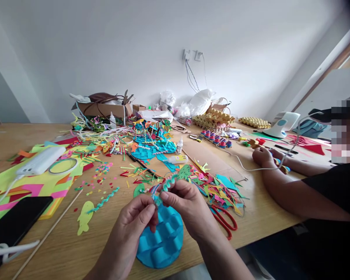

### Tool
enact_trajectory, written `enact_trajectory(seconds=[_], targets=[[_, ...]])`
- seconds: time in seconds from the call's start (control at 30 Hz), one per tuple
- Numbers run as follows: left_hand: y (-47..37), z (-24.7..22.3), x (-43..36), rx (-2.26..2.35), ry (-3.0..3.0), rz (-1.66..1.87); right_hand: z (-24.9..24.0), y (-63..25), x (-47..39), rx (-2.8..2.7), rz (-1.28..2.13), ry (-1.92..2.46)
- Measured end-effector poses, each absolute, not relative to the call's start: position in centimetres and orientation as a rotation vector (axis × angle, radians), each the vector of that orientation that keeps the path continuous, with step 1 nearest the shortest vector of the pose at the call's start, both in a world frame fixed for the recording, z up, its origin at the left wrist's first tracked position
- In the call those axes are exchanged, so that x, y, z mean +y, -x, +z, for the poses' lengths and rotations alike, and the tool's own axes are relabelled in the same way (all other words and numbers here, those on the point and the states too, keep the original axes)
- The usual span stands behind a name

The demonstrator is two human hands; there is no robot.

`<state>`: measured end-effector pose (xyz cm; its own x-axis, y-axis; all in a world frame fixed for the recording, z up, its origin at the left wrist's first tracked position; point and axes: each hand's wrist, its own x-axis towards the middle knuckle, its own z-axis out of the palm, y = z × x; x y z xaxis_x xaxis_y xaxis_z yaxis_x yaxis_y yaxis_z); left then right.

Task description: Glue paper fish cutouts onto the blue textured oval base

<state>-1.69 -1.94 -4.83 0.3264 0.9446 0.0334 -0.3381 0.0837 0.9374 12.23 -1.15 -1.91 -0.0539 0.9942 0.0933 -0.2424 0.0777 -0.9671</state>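
A wavy turquoise strip (pixel 170 182) is pinched between the fingertips of my right hand (pixel 189 206). My left hand (pixel 138 216) has its thumb and fingers pressed together at the strip's lower end, touching it. Both hands are close together above a round blue piece with egg-carton bumps (pixel 160 249), partly covered by my fingers. Just beyond the hands are a green paper cutout with dark marks (pixel 184 172) and a smaller green cutout (pixel 138 189). To the left lie a yellow-green fish-shaped cutout (pixel 85 217) and another wavy turquoise strip (pixel 106 199), whose end rests on it.
Red-handled scissors (pixel 226 221) lie right of my hands beside paper scraps (pixel 218 192). A thin wooden stick (pixel 51 229), a black phone (pixel 17 225) and a white power bank (pixel 41 160) are left. Glue bottles (pixel 177 159) stand ahead. A co-worker's arms (pixel 268 179) rest on the right.
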Motion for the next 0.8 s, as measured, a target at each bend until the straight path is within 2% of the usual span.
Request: enact_trajectory(seconds=[0.4,0.8], targets=[[1.7,-5.7,-2.1,0.752,-1.113,1.026,-1.9,-12.0,-2.5,-1.474,0.896,1.204],[1.6,-5.6,-1.6,0.847,-1.158,0.998,-0.7,-11.5,-3.2,-1.740,0.641,1.333]])
